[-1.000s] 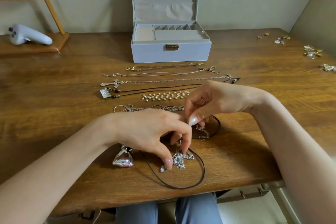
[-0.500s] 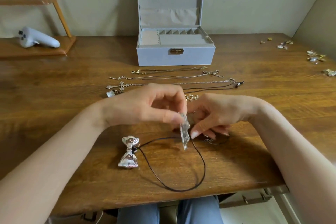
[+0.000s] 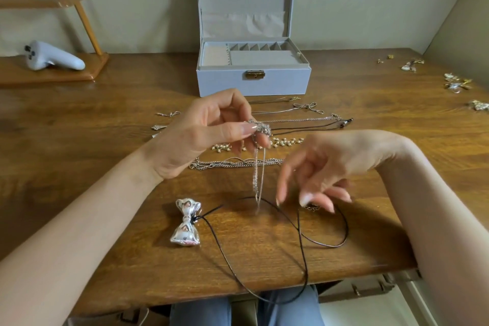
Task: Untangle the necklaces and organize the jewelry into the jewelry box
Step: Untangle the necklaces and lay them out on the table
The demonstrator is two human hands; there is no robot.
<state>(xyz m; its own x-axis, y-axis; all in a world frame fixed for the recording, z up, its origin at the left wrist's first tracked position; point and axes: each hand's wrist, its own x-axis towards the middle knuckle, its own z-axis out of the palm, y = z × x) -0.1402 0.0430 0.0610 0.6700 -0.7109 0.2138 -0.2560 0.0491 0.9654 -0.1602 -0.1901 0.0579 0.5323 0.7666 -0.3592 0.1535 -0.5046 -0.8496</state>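
My left hand point(image 3: 206, 132) pinches a silver chain necklace point(image 3: 258, 177) by its sparkly pendant, and the chain hangs down to the table. To its right my right hand point(image 3: 325, 167) hovers with loosely curled fingers, holding nothing, just above a small clasp piece point(image 3: 313, 208). A black cord necklace point(image 3: 301, 241) with a silver bow pendant point(image 3: 186, 222) loops over the table's front edge. Behind the hands, several straightened necklaces point(image 3: 299, 120) lie in rows. The grey jewelry box point(image 3: 252, 79) stands open at the back.
Small earrings and charms point(image 3: 456, 83) lie scattered at the far right of the wooden table point(image 3: 79, 119). A white controller point(image 3: 50, 57) rests on a wooden stand point(image 3: 53, 75) at the far left. A wall runs along the right.
My left hand has lifted the silver chain higher, away from the black cord. My right hand has let go, opened and moved to the right. The black cord now hangs over the table edge.
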